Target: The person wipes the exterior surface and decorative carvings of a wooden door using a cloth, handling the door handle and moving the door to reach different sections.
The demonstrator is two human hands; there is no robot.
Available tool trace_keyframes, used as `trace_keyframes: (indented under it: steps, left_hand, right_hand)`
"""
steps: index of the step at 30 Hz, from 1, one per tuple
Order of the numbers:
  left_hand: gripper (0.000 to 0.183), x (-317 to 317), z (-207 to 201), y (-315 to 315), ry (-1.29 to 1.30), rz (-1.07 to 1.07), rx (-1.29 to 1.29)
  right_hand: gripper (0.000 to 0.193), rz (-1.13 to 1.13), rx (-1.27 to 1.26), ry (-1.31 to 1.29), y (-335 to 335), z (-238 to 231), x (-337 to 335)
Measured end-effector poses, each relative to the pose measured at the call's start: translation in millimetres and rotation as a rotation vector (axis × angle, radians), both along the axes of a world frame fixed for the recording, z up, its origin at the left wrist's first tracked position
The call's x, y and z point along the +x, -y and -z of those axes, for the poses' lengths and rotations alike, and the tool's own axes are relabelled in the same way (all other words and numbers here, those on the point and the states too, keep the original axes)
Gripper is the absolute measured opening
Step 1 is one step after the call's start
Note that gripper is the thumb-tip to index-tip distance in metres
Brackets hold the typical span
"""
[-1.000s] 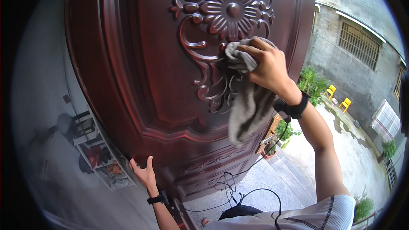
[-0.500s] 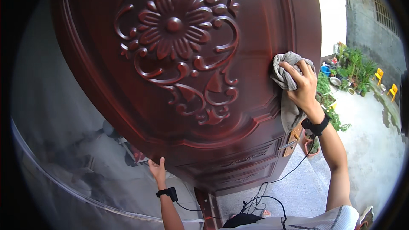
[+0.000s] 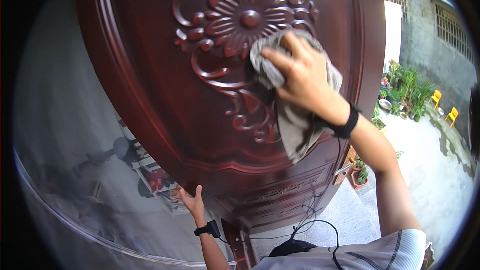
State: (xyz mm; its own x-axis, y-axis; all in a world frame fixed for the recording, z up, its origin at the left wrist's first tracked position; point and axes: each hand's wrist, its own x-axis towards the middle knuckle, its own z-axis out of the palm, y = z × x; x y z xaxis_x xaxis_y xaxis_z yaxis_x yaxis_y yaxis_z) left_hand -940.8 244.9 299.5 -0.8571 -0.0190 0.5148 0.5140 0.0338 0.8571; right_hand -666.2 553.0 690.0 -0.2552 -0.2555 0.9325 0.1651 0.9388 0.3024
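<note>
My right hand (image 3: 302,72) is closed on a bunched grey cloth (image 3: 295,120) and presses it against a dark reddish-brown door (image 3: 150,85). The cloth lies over the right part of the carved flower relief (image 3: 250,19), and its loose end hangs down the panel. My left hand (image 3: 192,201) is low at the door's left edge, thumb and fingers apart, with nothing visible in it. Whether it touches the edge I cannot tell. Both wrists wear black bands.
A metal door handle (image 3: 344,169) sticks out low on the right. Black cables (image 3: 320,222) loop by my body. Potted plants (image 3: 410,90) and yellow chairs (image 3: 452,116) stand in the yard at right. Behind the door at left is a shelf (image 3: 150,170) with items.
My right hand has moved the cloth left from the door's right border onto the flower carving. The view has shifted, and my left hand remains by the door's left edge.
</note>
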Motion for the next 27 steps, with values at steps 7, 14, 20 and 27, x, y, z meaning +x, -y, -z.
trace_keyframes:
  steps: [7,14,20,27]
  left_hand:
    - [0.055,31.2,-32.5,-13.6,0.049,0.112,0.076]
    - [0.053,23.6,-20.3,-9.0,0.000,-0.043,-0.060]
    - [0.051,22.5,-19.5,-6.9,-0.067,-0.097,-0.101]
    - [0.049,24.9,-18.9,-8.5,-0.067,-0.093,-0.112]
  right_hand:
    - [0.046,0.182,-0.028,-0.065,5.0,-10.1,11.6]
    - [0.051,0.307,-0.069,0.074,18.4,-19.2,11.5]
    - [0.058,0.258,0.026,0.251,29.3,27.3,9.9]
    - [0.046,0.243,-0.079,-0.046,18.9,-23.5,1.0]
